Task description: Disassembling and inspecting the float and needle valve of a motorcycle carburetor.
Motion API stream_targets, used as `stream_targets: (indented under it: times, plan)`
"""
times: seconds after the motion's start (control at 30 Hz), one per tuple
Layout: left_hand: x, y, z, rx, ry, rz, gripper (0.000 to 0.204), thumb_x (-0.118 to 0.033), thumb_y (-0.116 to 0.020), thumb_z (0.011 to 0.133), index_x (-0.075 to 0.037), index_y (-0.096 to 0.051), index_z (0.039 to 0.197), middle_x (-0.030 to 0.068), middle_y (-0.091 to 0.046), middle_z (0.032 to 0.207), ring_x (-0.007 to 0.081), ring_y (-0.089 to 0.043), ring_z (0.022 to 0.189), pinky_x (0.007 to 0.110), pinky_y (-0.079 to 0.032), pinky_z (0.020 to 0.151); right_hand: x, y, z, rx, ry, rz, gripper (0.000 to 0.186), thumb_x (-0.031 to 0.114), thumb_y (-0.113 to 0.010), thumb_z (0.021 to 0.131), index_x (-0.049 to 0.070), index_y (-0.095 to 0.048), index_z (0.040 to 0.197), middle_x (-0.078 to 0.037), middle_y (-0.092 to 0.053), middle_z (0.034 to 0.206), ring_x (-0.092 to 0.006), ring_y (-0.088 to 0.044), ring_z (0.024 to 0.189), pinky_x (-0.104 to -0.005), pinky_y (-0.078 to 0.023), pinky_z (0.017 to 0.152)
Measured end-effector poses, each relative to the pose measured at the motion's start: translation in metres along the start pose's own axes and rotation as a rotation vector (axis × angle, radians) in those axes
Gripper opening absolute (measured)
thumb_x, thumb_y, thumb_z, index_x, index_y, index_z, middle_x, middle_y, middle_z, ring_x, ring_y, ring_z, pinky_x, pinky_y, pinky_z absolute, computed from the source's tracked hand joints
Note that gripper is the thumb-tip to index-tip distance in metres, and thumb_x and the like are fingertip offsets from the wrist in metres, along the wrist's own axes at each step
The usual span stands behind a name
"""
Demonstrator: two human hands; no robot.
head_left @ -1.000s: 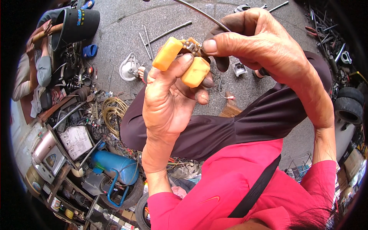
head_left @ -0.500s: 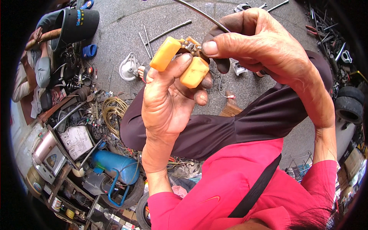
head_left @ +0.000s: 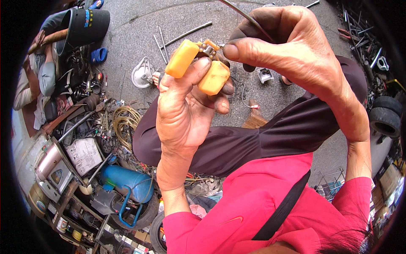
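My left hand (head_left: 182, 114) is closed around a piece with two yellow plastic floats, resembling a carburetor float assembly. One float (head_left: 182, 58) sits left of the thumb tip, the other float (head_left: 214, 78) to its right. Between them, past the thumb, shows a small metal fitting (head_left: 208, 49). My right hand (head_left: 296, 55) is closed, with a thin metal rod (head_left: 244, 13) running into its curled fingers. Its thumb and index tips meet just right of the fitting, by a tiny metal pin (head_left: 220, 45); whether they grip the pin is unclear.
Metal rods (head_left: 188, 34) and a round metal cover (head_left: 141, 74) lie on the grey floor beyond my hands. A blue compressor tank (head_left: 127, 183) and coiled hose (head_left: 125, 122) are at left. Tyres (head_left: 385, 114) stand at right. Another person's arm is near a black bucket (head_left: 91, 29).
My right hand and the rod have shifted slightly right, away from the floats. The tiny pin now shows by its fingertips. My left hand has hardly moved.
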State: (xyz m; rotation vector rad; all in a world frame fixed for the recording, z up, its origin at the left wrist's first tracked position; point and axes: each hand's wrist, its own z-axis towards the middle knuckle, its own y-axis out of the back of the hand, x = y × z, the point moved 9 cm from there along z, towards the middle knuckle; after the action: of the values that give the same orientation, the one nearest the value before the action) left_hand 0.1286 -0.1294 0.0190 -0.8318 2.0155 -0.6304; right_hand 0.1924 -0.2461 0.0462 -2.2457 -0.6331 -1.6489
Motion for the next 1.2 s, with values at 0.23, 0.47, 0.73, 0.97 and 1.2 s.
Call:
stream_targets:
  times: [0.23,0.47,0.73,0.97,1.2]
  plan:
    - [-0.007,0.001,0.000,0.028,-0.120,0.132,0.025,-0.006,-0.054,0.085,-0.007,-0.047,0.109,0.0122,-0.061,0.085,0.0254,-0.063,0.065,0.031,-0.051,0.040,0.008,0.000,-0.004,-0.023,0.089,0.066,0.013,0.010,-0.071,0.075,0.000,-0.065,0.080,0.000,-0.060,0.065,-0.0031,-0.053,0.058,-0.0170,-0.042,0.051]
    - [-0.009,0.000,-0.003,0.003,-0.201,0.163,0.026,-0.001,-0.054,0.084,-0.008,-0.048,0.108,0.0116,-0.060,0.093,0.0256,-0.064,0.068,0.034,-0.055,0.044,0.013,0.001,-0.008,-0.053,0.115,0.039,0.012,0.007,-0.071,0.075,-0.001,-0.064,0.080,0.000,-0.061,0.066,-0.0029,-0.054,0.060,-0.0160,-0.043,0.052]
    - [-0.021,-0.013,-0.011,0.130,-0.491,0.330,0.031,-0.007,-0.058,0.083,-0.002,-0.047,0.112,0.0133,-0.058,0.100,0.0227,-0.062,0.079,0.035,-0.058,0.052,0.012,-0.004,-0.013,-0.022,0.281,0.439,0.011,-0.002,-0.068,0.075,-0.006,-0.060,0.082,-0.007,-0.062,0.074,-0.0103,-0.060,0.070,-0.0228,-0.051,0.064]
    - [-0.025,-0.019,-0.018,0.199,-0.591,0.400,0.035,-0.007,-0.060,0.082,0.001,-0.045,0.113,0.0173,-0.057,0.106,0.0234,-0.061,0.088,0.036,-0.058,0.060,0.029,-0.003,-0.017,-0.052,0.418,0.167,0.012,-0.003,-0.068,0.073,-0.007,-0.061,0.083,-0.007,-0.063,0.072,-0.0099,-0.061,0.066,-0.0221,-0.050,0.058]
    - [-0.027,-0.013,-0.017,0.134,-0.604,0.406,0.037,-0.006,-0.063,0.079,0.002,-0.047,0.111,0.0166,-0.057,0.107,0.0213,-0.059,0.094,0.032,-0.049,0.083,0.028,-0.005,-0.017,-0.052,0.419,0.148,0.011,-0.001,-0.069,0.072,-0.007,-0.061,0.079,-0.007,-0.063,0.067,-0.0091,-0.060,0.060,-0.0203,-0.048,0.053]
